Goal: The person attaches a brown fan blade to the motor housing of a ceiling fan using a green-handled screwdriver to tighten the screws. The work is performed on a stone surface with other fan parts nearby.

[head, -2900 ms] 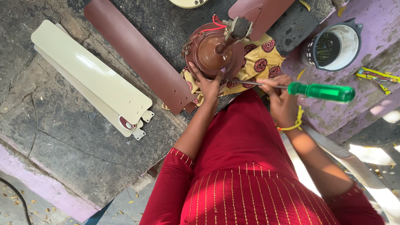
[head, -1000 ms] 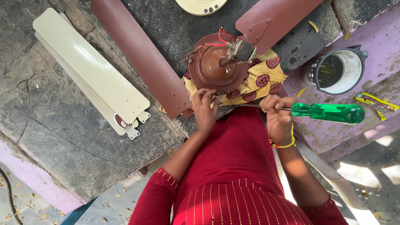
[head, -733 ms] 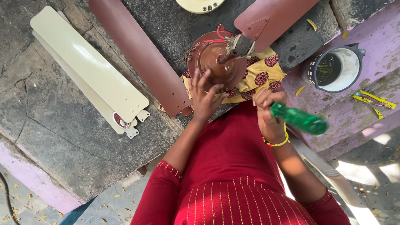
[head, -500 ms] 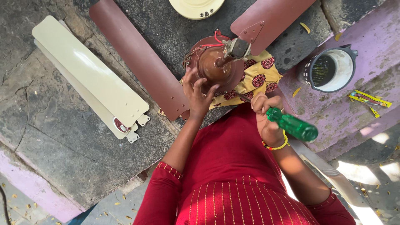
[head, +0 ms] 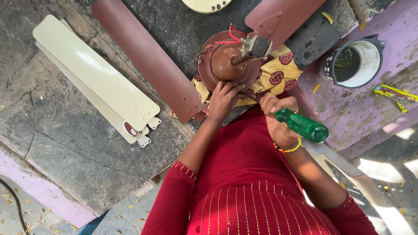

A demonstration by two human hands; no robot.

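A brown ceiling-fan motor (head: pixel 226 61) rests on a yellow patterned cloth (head: pixel 278 72), with red wires and a metal block on top. My left hand (head: pixel 224 98) presses its fingers against the motor's near rim. My right hand (head: pixel 278 119) grips a green-handled screwdriver (head: pixel 302 126), whose thin shaft points at the motor's lower edge beside my left fingers. Two brown fan blades, one (head: pixel 146 56) to the left and one (head: pixel 281 17) behind, stick out from the motor.
Two cream fan blades (head: pixel 93 82) lie stacked on the stone slab at left. A cream round cover (head: pixel 207 4) shows at the top edge. A dark cup with a white inside (head: pixel 352 63) stands on the purple ledge at right, near yellow scraps (head: pixel 392 93).
My right hand has swung the screwdriver from level and pointing sideways to tilted, tip toward the motor's rim. My left hand has stayed on the motor. The view has shifted slightly.
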